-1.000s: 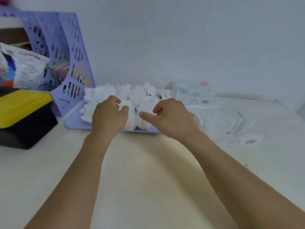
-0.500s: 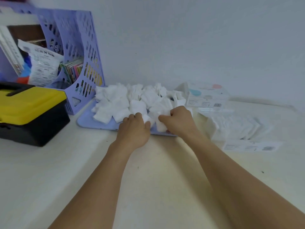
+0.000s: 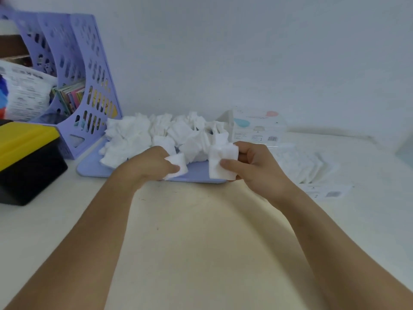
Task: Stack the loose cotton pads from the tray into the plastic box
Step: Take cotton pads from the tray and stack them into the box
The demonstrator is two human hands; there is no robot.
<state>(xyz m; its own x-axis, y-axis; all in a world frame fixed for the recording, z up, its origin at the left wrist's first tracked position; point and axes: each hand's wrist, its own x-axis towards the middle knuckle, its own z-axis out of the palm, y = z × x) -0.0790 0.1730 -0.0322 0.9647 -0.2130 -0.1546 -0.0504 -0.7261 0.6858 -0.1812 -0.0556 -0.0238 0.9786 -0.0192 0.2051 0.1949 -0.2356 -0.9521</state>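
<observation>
A flat lilac tray (image 3: 89, 168) lies against the back wall with a heap of loose white cotton pads (image 3: 161, 133) on it. Over the tray's front edge my left hand (image 3: 147, 164) pinches one white pad (image 3: 177, 166). My right hand (image 3: 257, 166) grips a small bunch of pads (image 3: 221, 162) between thumb and fingers. Behind my right hand stands the clear plastic box (image 3: 257, 126) with a printed label. Its opening is not visible from here.
A lilac perforated file rack (image 3: 78, 74) with booklets and a printed bag stands at the back left. A black case with a yellow lid (image 3: 24, 151) sits left of the tray. Flat white packets (image 3: 308, 164) lie on the table to the right.
Both hands reached into the heap, closed on pads and have pulled back to the tray's front edge, each holding pads. The camera has shifted slightly.
</observation>
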